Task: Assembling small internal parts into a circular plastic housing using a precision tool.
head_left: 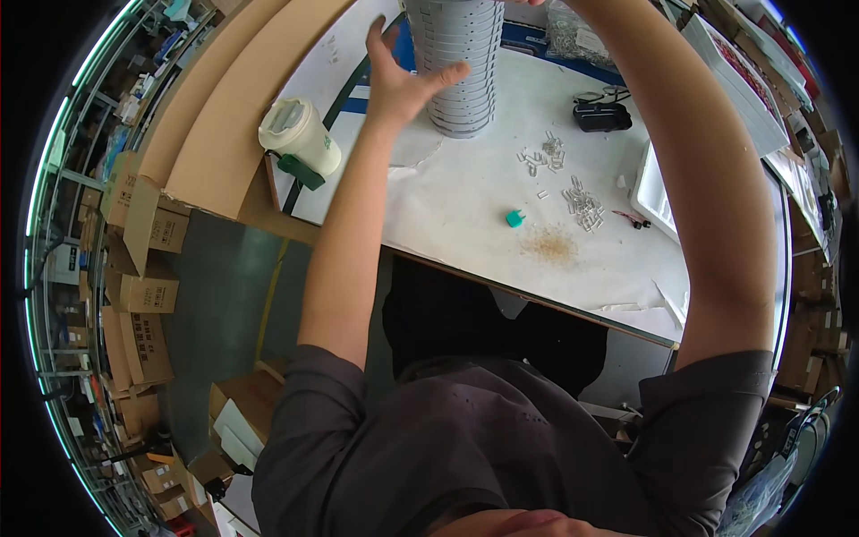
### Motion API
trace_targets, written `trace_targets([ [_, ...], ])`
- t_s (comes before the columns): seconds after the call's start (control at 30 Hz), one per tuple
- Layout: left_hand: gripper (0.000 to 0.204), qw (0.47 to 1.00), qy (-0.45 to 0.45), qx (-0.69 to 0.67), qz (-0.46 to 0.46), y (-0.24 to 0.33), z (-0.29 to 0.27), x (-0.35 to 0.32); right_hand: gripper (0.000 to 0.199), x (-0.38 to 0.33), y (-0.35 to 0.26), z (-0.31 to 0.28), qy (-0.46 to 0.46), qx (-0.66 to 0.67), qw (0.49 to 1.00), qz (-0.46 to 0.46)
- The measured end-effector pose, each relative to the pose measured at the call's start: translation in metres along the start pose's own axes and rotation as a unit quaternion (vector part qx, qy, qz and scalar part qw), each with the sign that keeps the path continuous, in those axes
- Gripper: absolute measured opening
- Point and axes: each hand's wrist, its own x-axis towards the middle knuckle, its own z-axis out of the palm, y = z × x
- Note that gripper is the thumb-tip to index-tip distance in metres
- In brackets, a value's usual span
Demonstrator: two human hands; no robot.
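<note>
A tall stack of grey round plastic pieces point(463, 67), nested one in another, stands at the far side of the white table point(429, 206). My left hand point(403, 85) is at the left side of this stack, its fingers spread and its thumb against or just in front of the pieces. Reaching past the stack's right side, my right hand point(534, 3) is mostly cut off by the top edge. Only a bit of its fingers shows near the upper part of the stack, so its grip cannot be made out.
A cream lidded tumbler point(309, 139) stands left. Small clear pieces point(583, 204), a green piece point(515, 218) and brown crumbs point(550, 243) lie mid-table. Farther right are a black case point(602, 116), a bag of small parts point(577, 38) and a white tray point(658, 192).
</note>
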Motion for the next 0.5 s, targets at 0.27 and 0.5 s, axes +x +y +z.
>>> trace_targets([
  [0.27, 0.095, 0.962, -0.263, -0.07, -0.034, -0.012, -0.001, 0.076, 0.042, 0.01, 0.0, 0.01, -0.003, 0.06, 0.997, 0.057],
  [0.5, 0.094, 0.983, -0.165, 0.023, -0.08, 0.032, -0.036, 0.083, 0.037, 0.013, 0.02, -0.008, 0.074, 0.03, 0.996, -0.037],
])
